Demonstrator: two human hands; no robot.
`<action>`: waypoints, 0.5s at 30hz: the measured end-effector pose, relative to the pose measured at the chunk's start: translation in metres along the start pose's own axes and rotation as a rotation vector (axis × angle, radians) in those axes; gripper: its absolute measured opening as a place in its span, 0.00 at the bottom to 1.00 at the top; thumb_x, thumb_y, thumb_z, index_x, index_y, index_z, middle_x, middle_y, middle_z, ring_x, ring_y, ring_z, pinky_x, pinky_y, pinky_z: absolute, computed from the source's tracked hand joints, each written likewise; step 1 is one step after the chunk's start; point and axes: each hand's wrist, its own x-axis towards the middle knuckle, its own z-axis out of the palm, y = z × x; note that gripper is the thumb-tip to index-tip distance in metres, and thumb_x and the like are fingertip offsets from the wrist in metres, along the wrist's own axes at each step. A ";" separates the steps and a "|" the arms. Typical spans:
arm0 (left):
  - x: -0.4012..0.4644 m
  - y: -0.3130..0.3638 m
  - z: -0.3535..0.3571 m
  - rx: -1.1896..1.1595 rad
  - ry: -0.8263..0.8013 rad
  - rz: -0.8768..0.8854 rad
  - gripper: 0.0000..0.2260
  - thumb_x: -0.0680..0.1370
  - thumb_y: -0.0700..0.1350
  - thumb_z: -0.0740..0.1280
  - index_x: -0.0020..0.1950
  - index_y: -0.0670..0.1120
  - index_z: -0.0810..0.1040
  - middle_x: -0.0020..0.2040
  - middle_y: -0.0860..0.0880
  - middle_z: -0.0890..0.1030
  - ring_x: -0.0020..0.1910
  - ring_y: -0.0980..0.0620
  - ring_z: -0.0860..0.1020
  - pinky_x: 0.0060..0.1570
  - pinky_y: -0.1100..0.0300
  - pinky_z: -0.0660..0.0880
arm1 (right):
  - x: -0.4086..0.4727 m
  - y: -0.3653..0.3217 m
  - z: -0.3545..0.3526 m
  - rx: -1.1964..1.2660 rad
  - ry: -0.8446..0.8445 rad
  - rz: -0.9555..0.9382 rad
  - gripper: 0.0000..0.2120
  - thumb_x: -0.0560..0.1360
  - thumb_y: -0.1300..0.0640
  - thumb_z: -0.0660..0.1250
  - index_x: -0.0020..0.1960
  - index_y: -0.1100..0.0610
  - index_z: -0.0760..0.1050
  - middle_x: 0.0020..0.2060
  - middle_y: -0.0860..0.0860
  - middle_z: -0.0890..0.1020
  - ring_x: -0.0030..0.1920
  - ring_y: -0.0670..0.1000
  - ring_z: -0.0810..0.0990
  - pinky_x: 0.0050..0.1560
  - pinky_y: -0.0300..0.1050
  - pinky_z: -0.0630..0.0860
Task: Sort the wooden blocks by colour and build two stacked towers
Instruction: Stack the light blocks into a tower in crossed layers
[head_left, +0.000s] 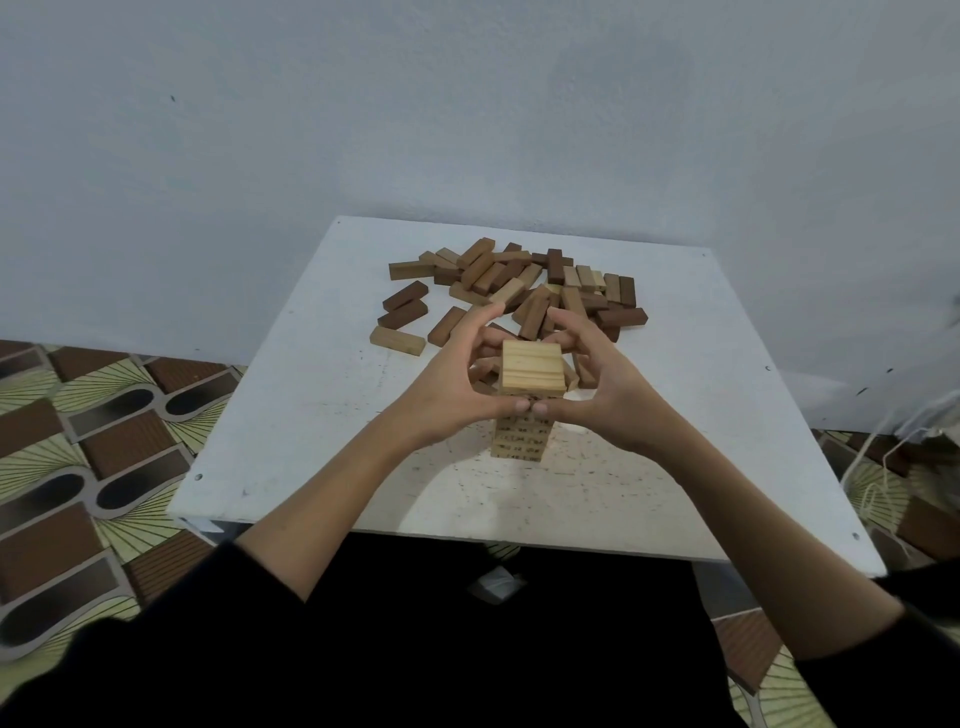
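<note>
Left hand (447, 384), right hand (608, 384) curled round pale stacked wooden-block tower (530, 400), thumbs pressing front. Light, rigid, topples easily; grip opposite side faces. Loose mixed-brown block pile (519, 286) beyond fingers.

I have one view only, a wide-angle camera worn on the head, looking forward and steeply down. It sits close above the desk (291, 415), whose whole top fits the frame. Wall behind, floor at both sides.

1. Your tower (533, 387) stands on the table (291, 415), near its front.
2. Your left hand (447, 384) and right hand (605, 387) flank it.
3. The loose blocks (511, 291) lie behind.
</note>
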 end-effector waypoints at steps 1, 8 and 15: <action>0.000 0.000 0.000 -0.010 -0.003 -0.003 0.41 0.68 0.37 0.76 0.74 0.52 0.57 0.60 0.49 0.75 0.59 0.60 0.74 0.54 0.69 0.73 | 0.000 -0.001 0.000 0.001 -0.005 0.005 0.41 0.67 0.61 0.76 0.73 0.51 0.57 0.55 0.44 0.73 0.59 0.42 0.72 0.61 0.29 0.66; 0.001 0.002 0.001 -0.074 -0.004 -0.011 0.41 0.68 0.36 0.77 0.74 0.51 0.58 0.59 0.50 0.75 0.58 0.60 0.75 0.54 0.67 0.73 | 0.001 -0.003 -0.001 0.027 -0.022 0.029 0.41 0.67 0.62 0.75 0.73 0.54 0.58 0.54 0.44 0.72 0.57 0.38 0.72 0.54 0.19 0.64; -0.010 0.006 0.000 -0.135 -0.037 -0.037 0.53 0.54 0.74 0.71 0.74 0.57 0.56 0.73 0.55 0.63 0.71 0.63 0.62 0.66 0.65 0.65 | -0.007 -0.005 0.000 0.196 -0.052 0.115 0.49 0.68 0.54 0.75 0.76 0.47 0.45 0.72 0.42 0.56 0.67 0.36 0.58 0.58 0.27 0.68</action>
